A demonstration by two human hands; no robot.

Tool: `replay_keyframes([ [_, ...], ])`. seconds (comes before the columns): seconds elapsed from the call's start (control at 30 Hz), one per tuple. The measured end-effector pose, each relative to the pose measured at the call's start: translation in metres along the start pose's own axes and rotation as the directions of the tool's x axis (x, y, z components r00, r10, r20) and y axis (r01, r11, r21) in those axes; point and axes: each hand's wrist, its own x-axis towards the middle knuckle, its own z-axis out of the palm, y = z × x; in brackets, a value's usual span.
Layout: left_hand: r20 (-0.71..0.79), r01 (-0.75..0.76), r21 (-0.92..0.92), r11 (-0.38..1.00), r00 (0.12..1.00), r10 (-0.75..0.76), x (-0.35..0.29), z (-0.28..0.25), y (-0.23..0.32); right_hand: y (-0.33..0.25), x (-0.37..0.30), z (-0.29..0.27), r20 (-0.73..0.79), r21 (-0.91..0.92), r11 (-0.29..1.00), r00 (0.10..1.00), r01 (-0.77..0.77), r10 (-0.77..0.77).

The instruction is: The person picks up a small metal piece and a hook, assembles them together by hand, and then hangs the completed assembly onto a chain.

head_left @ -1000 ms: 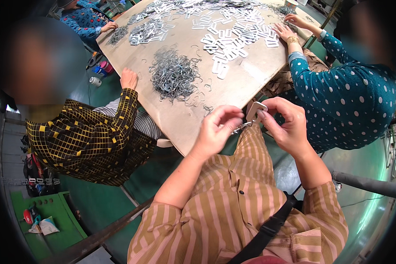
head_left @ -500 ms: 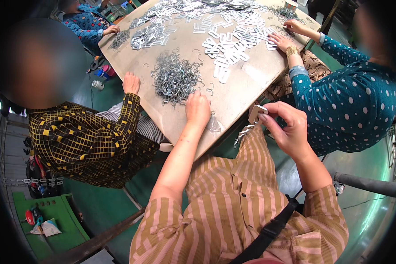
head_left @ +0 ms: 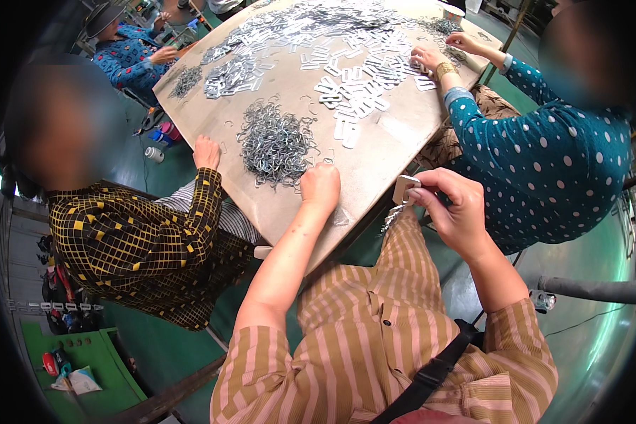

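My right hand (head_left: pixel 454 208) pinches a flat, pale slotted plate (head_left: pixel 405 188) between thumb and fingertips, just off the table's near right edge. A short string of small metal hooks (head_left: pixel 393 218) hangs below the plate, above my striped trouser leg. Closed, my left hand (head_left: pixel 321 188) rests at the lower right edge of a pile of small curved metal hooks (head_left: pixel 272 145). Its curled fingers hide whatever they hold. A few loose hooks lie beside that hand, and a small clear plastic scrap (head_left: pixel 341 216) lies on the table near its wrist.
Many slotted plates (head_left: pixel 353 92) spread across the table (head_left: pixel 219 120). A person in a yellow-checked shirt (head_left: pixel 127 240) sits at left, a hand on the table's edge. At right, a person in a dotted teal top (head_left: pixel 537 155) handles plates. Another person (head_left: pixel 131 60) sits far left.
The view has shifted slightly. My left fingers are curled more tightly by the pile, while my right hand keeps its plate. The right-hand person's hand has moved further up among the plates.
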Motion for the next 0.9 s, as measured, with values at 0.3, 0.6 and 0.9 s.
replay_keyframes([
  [0.3, 0.088, 0.137, -0.435, 0.89, 0.99, -0.109, -0.01, -0.029, -0.01, 0.004, 0.004, 0.002, -0.012, 0.048, 0.998, 0.999, -0.052, 0.053],
  [0.6, -0.348, -0.342, -0.933, -0.108, 0.937, 0.034, -0.034, -0.134, 0.045, 0.003, 0.002, 0.007, -0.005, 0.12, 0.989, 0.996, -0.089, 0.09],
  [0.9, -0.374, -0.34, -0.902, -0.266, 0.923, 0.092, -0.023, -0.14, 0.052, -0.006, 0.004, 0.017, 0.007, 0.203, 0.977, 0.998, -0.06, 0.06],
])
